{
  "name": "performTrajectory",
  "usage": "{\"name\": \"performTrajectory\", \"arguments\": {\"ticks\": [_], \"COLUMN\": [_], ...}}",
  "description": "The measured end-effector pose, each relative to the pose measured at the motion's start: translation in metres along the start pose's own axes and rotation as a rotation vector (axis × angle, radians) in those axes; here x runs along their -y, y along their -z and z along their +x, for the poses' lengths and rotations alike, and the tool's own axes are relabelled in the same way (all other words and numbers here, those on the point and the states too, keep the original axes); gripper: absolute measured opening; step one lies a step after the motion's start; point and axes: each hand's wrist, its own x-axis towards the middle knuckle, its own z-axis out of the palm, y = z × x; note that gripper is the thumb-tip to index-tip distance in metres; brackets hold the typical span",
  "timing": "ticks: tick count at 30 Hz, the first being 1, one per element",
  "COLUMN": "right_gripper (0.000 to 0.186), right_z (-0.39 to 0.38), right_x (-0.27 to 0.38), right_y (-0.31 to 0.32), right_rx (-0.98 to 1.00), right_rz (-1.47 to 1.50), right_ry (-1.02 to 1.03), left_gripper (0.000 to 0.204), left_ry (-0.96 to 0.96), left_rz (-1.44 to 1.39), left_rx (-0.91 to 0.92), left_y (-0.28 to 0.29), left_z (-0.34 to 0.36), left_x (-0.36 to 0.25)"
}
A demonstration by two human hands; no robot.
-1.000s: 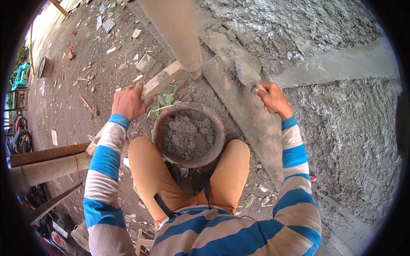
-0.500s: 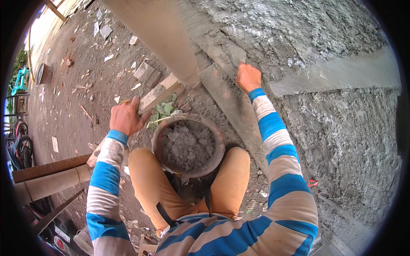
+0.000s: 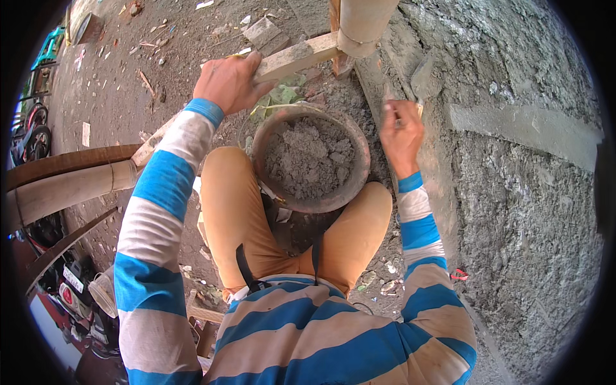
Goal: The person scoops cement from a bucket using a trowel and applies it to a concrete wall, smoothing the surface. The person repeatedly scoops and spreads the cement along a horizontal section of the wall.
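Note:
My left hand (image 3: 230,83) is wrapped over a wooden bar (image 3: 301,56) that runs across in front of me to an upright post (image 3: 367,25). To the right, my right hand (image 3: 405,133) is closed round the handle of a trowel, whose grey, mortar-smeared blade (image 3: 423,78) points away from me beside the wall. A round basin (image 3: 363,154) stands just beyond my knees, between the two hands. Lumpy grey mortar (image 3: 308,157) fills much of it. Part of the trowel's handle is hidden by my fingers.
A rough plastered wall (image 3: 520,218) with a smoother band (image 3: 526,131) rises at the right. Mortar-smeared boards (image 3: 436,192) lie along its foot. Bamboo and timber rails (image 3: 70,189) stand at the left. Broken blocks (image 3: 266,35) and scraps litter the dirt beyond the bar.
My right hand has drawn back toward me with the trowel, now level with the basin. My left hand stays on the bar. The whole view has shifted, with the basin higher in the picture.

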Motion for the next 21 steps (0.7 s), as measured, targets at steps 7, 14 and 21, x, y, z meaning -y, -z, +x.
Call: {"name": "performTrajectory", "arguments": {"ticks": [7,14,21], "right_gripper": [0.025,0.041,0.039], "right_z": [-0.028,-0.03,-0.061], "right_x": [0.1,0.088,0.108], "right_y": [-0.088,-0.087,-0.045], "right_rx": [0.805,1.018,0.947], "right_rz": [-0.019,0.004,-0.003], "right_ry": [0.611,0.42,0.632], "left_gripper": [0.05,0.044,0.043], "left_ry": [-0.029,-0.029,-0.022], "left_rz": [-0.042,-0.045,-0.078], "left_rx": [-0.051,-0.064,-0.05], "left_y": [-0.002,-0.015,-0.005], "left_z": [0.0,0.002,-0.004], "left_x": [0.002,0.008,0.006]}}
